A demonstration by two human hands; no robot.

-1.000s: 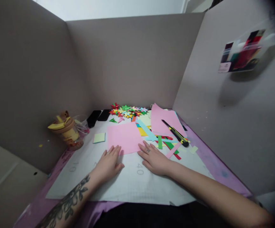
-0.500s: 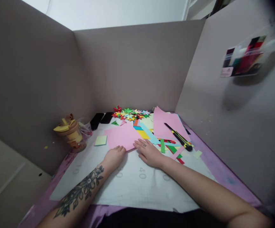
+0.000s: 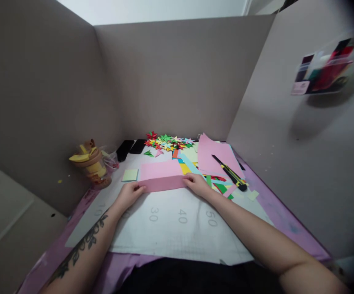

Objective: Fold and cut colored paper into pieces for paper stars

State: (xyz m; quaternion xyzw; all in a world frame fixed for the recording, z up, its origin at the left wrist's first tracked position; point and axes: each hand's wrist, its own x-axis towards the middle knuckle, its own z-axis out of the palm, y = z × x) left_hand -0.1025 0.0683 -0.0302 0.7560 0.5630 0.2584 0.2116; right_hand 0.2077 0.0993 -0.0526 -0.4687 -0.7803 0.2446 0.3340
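Observation:
A pink paper sheet (image 3: 161,168) lies near the middle of the white mat (image 3: 167,237), its near edge lifted and bent over toward the back. My left hand (image 3: 130,193) pinches the near left corner of the sheet. At the near right corner my right hand (image 3: 197,183) pinches the same sheet. Just left of the sheet is a pad of pale green notes (image 3: 130,175). To the right, a black and yellow cutter knife (image 3: 232,175) rests on another pink sheet (image 3: 215,153).
Folded paper stars (image 3: 166,143) are heaped at the back. Colored strips (image 3: 221,188) lie beside my right hand. A brown cup (image 3: 92,163) and two black phones (image 3: 138,146) stand or lie at the left. Grey panels (image 3: 177,77) enclose the table.
The near edge of the pink sheet has come up and bent away from me. My left hand has moved left and my right hand slightly right; both now pinch its corners.

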